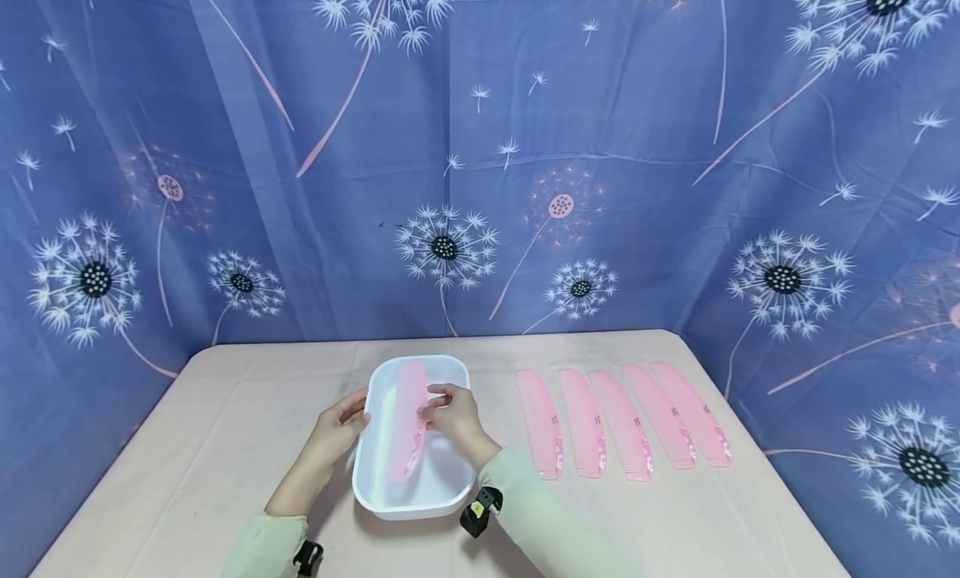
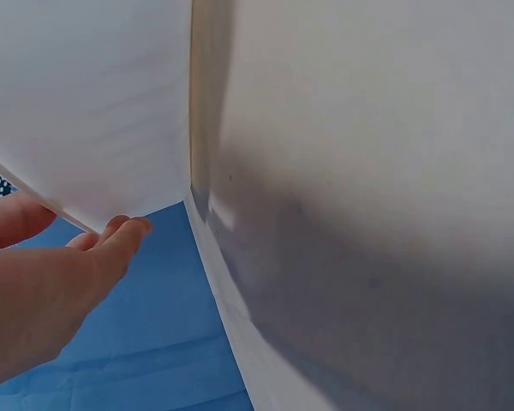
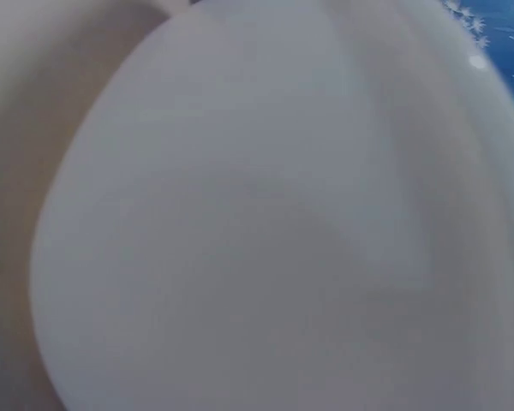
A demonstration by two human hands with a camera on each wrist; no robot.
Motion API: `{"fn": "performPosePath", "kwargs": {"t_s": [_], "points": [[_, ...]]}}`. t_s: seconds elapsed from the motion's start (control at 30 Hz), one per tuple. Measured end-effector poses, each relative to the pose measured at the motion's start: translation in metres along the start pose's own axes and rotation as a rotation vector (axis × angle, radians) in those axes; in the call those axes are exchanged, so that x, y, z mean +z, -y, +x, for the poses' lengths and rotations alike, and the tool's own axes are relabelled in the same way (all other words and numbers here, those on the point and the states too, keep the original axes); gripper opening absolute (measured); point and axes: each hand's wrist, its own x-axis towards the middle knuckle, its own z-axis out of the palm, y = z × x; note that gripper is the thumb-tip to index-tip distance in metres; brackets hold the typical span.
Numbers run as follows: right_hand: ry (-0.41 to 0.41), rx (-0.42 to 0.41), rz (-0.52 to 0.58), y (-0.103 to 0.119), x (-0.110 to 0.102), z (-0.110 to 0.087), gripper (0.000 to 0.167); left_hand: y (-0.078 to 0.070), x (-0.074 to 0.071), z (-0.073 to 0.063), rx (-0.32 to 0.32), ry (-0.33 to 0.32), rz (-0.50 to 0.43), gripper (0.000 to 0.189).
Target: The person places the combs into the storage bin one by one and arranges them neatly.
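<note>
A white rectangular plastic box (image 1: pixel 363 486) stands on the table, its open side up. My left hand (image 1: pixel 335 438) grips the box's left rim, thumb on the inner side and fingers outside; the left wrist view shows this hand (image 2: pixel 56 295) on the edge of the white wall (image 2: pixel 86 94). Inside the box is a pink comb (image 1: pixel 408 407), and my right hand (image 1: pixel 456 416) pinches it at its right edge. White box surface (image 3: pixel 231 257) fills most of the right wrist view, blurred, with the right hand out of sight there.
Several more pink combs (image 1: pixel 622 424) lie in a row on the pale tablecloth (image 1: pixel 187 445), right of the box. A blue curtain (image 1: pixel 442 145) with dandelion prints hangs behind the table and along its sides.
</note>
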Motion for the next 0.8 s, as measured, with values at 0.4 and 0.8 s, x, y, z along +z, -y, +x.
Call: {"fn": "performPosePath", "kwargs": {"t_s": [0.4, 0.8], "points": [[0.003, -0.036, -0.07, -0.006, 0.016, -0.001, 0.04, -0.002, -0.001, -0.002, 0.022, 0.015, 0.003, 0.052], [0.015, 0.021, -0.065, -0.009, 0.023, -0.003, 0.038, 0.0, -0.001, -0.002, 0.024, 0.011, -0.005, 0.052]]}}
